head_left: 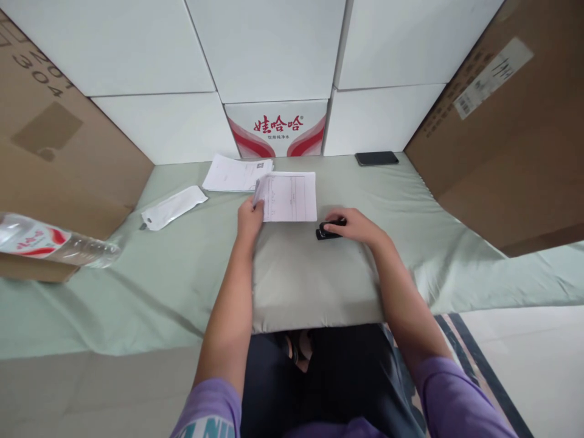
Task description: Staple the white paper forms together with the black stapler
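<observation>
My left hand [250, 218] is closed on the left edge of some printed paper sheets [289, 198], its thumb on top. The sheets are held at a slight tilt over the cloth, in front of a stack of papers [232, 174]. To the right, my right hand [353, 225] is wrapped around a black stapler [329, 229] on the cloth. The stapler's front end points left and lies just below the sheets' right corner, apart from them. Part of the stapler is hidden under my fingers.
A pale green cloth [314, 280] covers the table. A white packet [174, 208] and a plastic water bottle [55, 240] are at the left. A black phone [376, 159] lies at the back right. White boxes [274, 48] stand behind, with brown cartons [511, 140] at both sides.
</observation>
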{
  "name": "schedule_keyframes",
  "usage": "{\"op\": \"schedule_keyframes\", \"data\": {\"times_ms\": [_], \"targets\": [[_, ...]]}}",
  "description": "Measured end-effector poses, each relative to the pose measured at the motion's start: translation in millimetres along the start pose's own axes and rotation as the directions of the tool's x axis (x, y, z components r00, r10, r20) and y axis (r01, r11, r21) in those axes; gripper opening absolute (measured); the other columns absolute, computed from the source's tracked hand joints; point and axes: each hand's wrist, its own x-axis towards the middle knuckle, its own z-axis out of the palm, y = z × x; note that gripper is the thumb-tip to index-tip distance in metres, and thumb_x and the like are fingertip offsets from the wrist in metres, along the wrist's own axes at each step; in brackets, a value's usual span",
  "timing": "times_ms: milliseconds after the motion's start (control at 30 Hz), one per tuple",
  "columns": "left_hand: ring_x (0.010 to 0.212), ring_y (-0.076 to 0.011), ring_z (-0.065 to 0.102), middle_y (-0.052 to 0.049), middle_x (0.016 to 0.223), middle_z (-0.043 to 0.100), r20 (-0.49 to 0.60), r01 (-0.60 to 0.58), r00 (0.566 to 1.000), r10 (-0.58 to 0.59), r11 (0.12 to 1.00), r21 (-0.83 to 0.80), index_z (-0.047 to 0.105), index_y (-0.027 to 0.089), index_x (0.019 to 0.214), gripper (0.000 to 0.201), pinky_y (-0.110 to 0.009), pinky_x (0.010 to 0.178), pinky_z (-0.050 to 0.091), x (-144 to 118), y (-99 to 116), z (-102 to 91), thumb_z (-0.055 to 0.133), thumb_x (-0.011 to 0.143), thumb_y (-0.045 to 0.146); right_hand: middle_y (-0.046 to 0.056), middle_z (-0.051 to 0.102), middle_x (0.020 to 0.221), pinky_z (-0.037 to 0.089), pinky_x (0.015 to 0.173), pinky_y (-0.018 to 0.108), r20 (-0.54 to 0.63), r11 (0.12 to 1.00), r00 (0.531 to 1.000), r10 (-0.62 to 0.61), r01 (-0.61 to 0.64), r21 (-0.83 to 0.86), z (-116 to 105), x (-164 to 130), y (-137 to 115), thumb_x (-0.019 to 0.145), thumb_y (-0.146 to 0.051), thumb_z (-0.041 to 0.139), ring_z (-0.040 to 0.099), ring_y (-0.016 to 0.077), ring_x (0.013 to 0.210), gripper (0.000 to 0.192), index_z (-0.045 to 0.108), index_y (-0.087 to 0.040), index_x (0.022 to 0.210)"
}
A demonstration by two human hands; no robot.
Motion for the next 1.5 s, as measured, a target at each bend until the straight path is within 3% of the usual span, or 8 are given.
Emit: {"op": "schedule_keyframes", "data": {"times_ms": [200, 500, 633, 800, 1033, 1267, 1400, 1500], "targets": [[0.093, -0.0287, 0.071, -0.014, 0.098, 0.077, -0.033, 0.063, 0.997, -0.068, 0.989, -0.136, 0.073, 0.013, 0.106, 0.034, -0.043, 0.093, 0.056, 6, -12, 4.2, 0.058, 0.086, 0.037, 0.003, 0.069, 0.094, 0.043, 0.070, 0.030, 0.122, 0.998, 0.992, 0.013, -0.006, -0.060, -4, -6, 7, 0.081, -0.032, 0.067, 0.060, 0.0187, 0.081, 0.021, 0.070, -0.022, 0.099], [0.106, -0.0288, 0.072, -0.014, 0.110, 0.077, -0.028, 0.189, 0.974, -0.226, 0.871, -0.453, 0.071, 0.013, 0.113, 0.039, -0.047, 0.099, 0.058, 5, -9, 8.5, 0.066, 0.081, 0.036, 0.003, 0.063, 0.079, 0.037, 0.069, 0.031, -0.237, 0.999, 0.971, 0.021, -0.010, 0.047, 9, 11, 20, 0.088, -0.054, 0.058, 0.053, 0.0188, 0.074, 0.037, 0.067, -0.018, 0.087], [0.103, -0.0289, 0.071, -0.013, 0.106, 0.077, 0.000, 0.205, 0.976, -0.220, 0.910, -0.360, 0.072, 0.013, 0.110, 0.036, -0.047, 0.096, 0.058, 4, -7, 7.8, 0.064, 0.082, 0.035, 0.004, 0.066, 0.083, 0.040, 0.069, 0.030, -0.288, 0.949, 0.953, 0.092, 0.003, 0.314, 17, 19, 25, 0.087, -0.060, 0.058, 0.056, 0.0181, 0.075, 0.044, 0.067, -0.018, 0.092], [0.093, -0.0300, 0.070, -0.013, 0.094, 0.077, 0.081, 0.103, 0.992, -0.099, 0.994, -0.043, 0.073, 0.015, 0.102, 0.030, -0.044, 0.092, 0.055, 0, -3, 5.1, 0.058, 0.085, 0.035, 0.003, 0.068, 0.083, 0.043, 0.065, 0.028, -0.305, 0.853, 0.930, 0.203, -0.015, 0.522, 22, 24, 27, 0.081, -0.066, 0.062, 0.059, 0.0174, 0.073, 0.050, 0.067, -0.019, 0.098], [0.086, -0.0319, 0.068, -0.012, 0.078, 0.073, 0.112, 0.016, 0.993, -0.048, 0.963, 0.270, 0.069, 0.024, 0.082, 0.013, -0.043, 0.082, 0.051, -13, 9, -0.9, 0.057, 0.084, 0.027, 0.005, 0.065, 0.083, 0.043, 0.063, 0.028, -0.469, 0.836, 0.827, 0.310, -0.002, 0.549, 13, 23, 33, 0.081, -0.071, 0.060, 0.057, 0.0179, 0.074, 0.052, 0.061, -0.020, 0.091], [0.092, -0.0311, 0.068, -0.011, 0.085, 0.072, 0.379, -0.124, 0.925, 0.011, 0.953, 0.275, 0.072, 0.023, 0.093, 0.016, -0.038, 0.083, 0.050, -24, 29, -1.0, 0.061, 0.085, 0.032, 0.005, 0.067, 0.087, 0.047, 0.070, 0.030, -0.434, 0.854, 0.879, 0.196, 0.064, 0.516, 16, 22, 25, 0.083, -0.069, 0.058, 0.060, 0.0199, 0.080, 0.052, 0.063, -0.020, 0.099], [0.116, -0.0378, 0.061, -0.017, 0.114, 0.070, 0.246, -0.205, 0.961, 0.129, 0.928, 0.312, 0.067, 0.020, 0.120, 0.047, -0.045, 0.094, 0.049, -30, 48, -2.2, 0.073, 0.080, 0.044, 0.006, 0.069, 0.091, 0.048, 0.076, 0.032, -0.382, 0.863, 0.921, 0.074, 0.133, 0.487, 21, 21, 14, 0.085, -0.062, 0.061, 0.063, 0.0215, 0.086, 0.047, 0.066, -0.019, 0.106], [0.117, -0.0308, 0.060, -0.014, 0.120, 0.067, 0.101, -0.339, 0.940, 0.327, 0.930, 0.139, 0.066, 0.020, 0.125, 0.045, -0.042, 0.098, 0.048, -34, 63, 0.7, 0.066, 0.089, 0.046, 0.007, 0.071, 0.101, 0.048, 0.083, 0.035, -0.350, 0.892, 0.934, -0.070, 0.216, 0.398, 26, 18, 7, 0.087, -0.053, 0.063, 0.064, 0.0221, 0.093, 0.041, 0.066, -0.019, 0.109]]}}
